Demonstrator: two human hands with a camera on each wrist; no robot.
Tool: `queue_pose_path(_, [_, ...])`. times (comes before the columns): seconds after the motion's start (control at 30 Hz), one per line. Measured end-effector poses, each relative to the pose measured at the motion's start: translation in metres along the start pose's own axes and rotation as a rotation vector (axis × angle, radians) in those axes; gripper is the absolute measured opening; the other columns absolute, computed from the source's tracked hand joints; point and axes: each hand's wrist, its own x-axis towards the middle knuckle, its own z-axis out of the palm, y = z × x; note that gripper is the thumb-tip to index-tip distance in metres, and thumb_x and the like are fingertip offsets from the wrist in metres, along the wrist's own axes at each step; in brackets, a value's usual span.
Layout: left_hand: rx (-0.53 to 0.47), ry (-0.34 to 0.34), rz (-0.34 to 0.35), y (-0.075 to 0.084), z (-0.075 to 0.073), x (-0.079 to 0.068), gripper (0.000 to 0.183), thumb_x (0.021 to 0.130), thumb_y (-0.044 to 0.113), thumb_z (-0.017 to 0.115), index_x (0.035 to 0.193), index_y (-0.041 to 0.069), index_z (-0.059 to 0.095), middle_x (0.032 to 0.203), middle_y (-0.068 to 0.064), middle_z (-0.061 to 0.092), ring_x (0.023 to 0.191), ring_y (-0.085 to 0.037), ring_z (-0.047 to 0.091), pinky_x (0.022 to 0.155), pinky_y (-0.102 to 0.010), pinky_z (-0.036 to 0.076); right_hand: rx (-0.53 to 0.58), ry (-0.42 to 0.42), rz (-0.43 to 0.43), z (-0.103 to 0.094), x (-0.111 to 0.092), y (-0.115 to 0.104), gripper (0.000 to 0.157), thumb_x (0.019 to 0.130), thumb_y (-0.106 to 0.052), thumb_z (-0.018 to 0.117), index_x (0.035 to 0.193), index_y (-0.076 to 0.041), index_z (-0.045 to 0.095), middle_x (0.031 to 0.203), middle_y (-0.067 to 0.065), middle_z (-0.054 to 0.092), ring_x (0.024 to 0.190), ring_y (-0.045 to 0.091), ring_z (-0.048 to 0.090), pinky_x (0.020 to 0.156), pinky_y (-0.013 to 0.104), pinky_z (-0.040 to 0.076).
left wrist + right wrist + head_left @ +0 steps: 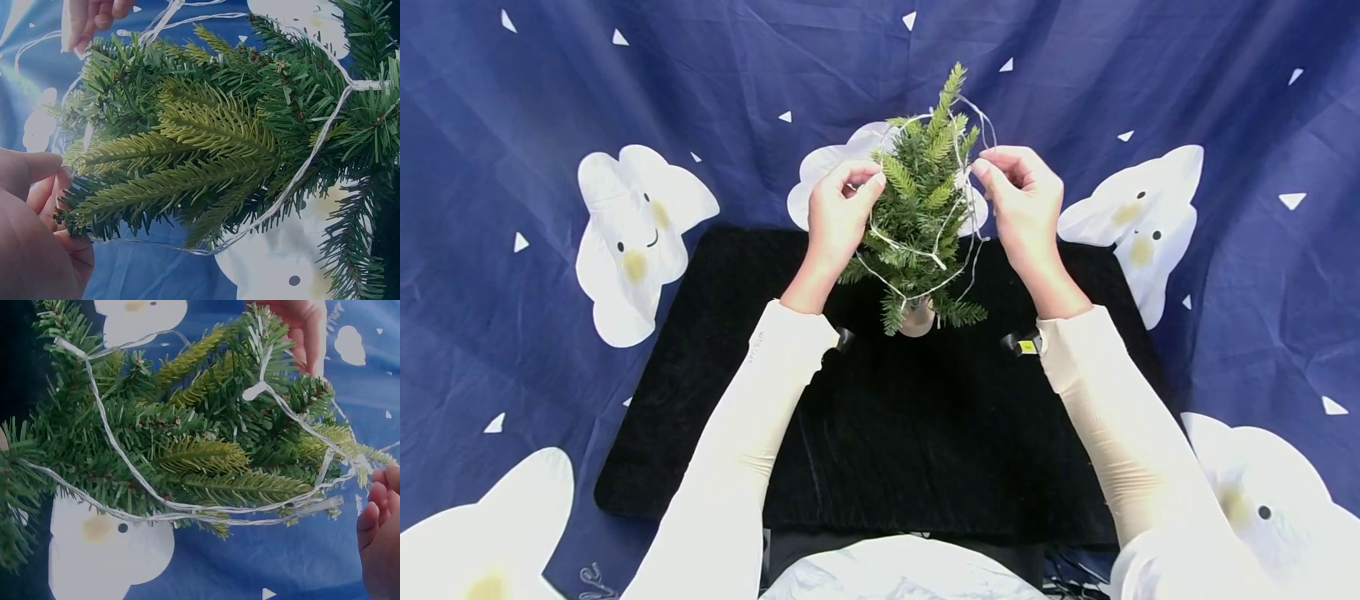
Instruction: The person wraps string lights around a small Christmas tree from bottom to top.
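Note:
A small artificial Christmas tree (917,200) stands upright, with a string of fairy lights (938,261) looped loosely around its branches. The lights have white wire and small clear bulbs (255,392). On the tree's left side, my left hand (841,212) pinches the light wire between thumb and fingers beside the upper branches. Across from it, my right hand (1028,204) pinches another stretch of the wire near the treetop, where a loop rises behind its fingers. Yellow-green branch tips (206,128) lie right at the left fingertips in the left wrist view.
The tree's pale base (917,318) rests on a black cloth-covered table (925,433). Behind hangs a blue curtain (737,75) with white smiling clouds (632,242) and small triangles. Dark wrist-camera mounts (1017,344) stick out beneath both sleeves.

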Motion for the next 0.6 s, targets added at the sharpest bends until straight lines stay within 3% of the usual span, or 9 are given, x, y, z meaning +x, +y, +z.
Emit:
queue_pose_path(0.17, [-0.016,-0.006,0.006,0.000,0.001,-0.001,0.020,0.091,0.020,0.072,0.106,0.009,0.076,0.090,-0.002,0.071,0.073,-0.009,0.053,0.073,-0.021,0.042,0.088,0.086,0.035,0.000,0.003,0.011,0.008,0.085,-0.001,0.077,0.090,-0.007,0.076,0.076,-0.004,0.071,0.058,0.009,0.056,0.057,0.021,0.043])
queue_pose_path(0.37, [-0.016,-0.007,-0.004,-0.001,0.001,-0.001,0.020,0.091,0.021,0.072,0.106,0.009,0.076,0.089,-0.001,0.070,0.075,-0.011,0.053,0.075,-0.021,0.042,0.190,0.058,0.126,0.007,0.008,0.032,0.011,0.084,-0.003,0.078,0.094,0.000,0.074,0.079,0.000,0.076,0.059,0.012,0.058,0.057,0.020,0.043])
queue_pose_path(0.5, [-0.019,-0.009,-0.008,0.001,0.001,-0.001,0.020,0.091,0.020,0.072,0.107,0.009,0.076,0.091,-0.002,0.071,0.075,-0.012,0.053,0.074,-0.022,0.042,0.263,0.058,0.176,0.010,0.008,0.031,0.010,0.084,-0.005,0.080,0.092,-0.003,0.074,0.081,0.004,0.077,0.057,0.014,0.055,0.054,0.021,0.039])
queue_pose_path(0.6, [-0.015,-0.011,-0.006,0.001,0.001,-0.001,0.020,0.091,0.020,0.072,0.106,0.009,0.076,0.091,-0.002,0.072,0.074,-0.011,0.053,0.073,-0.022,0.042,0.255,0.048,0.208,0.011,0.009,0.031,0.007,0.084,-0.005,0.080,0.090,-0.004,0.076,0.078,0.003,0.076,0.055,0.011,0.051,0.055,0.022,0.039])
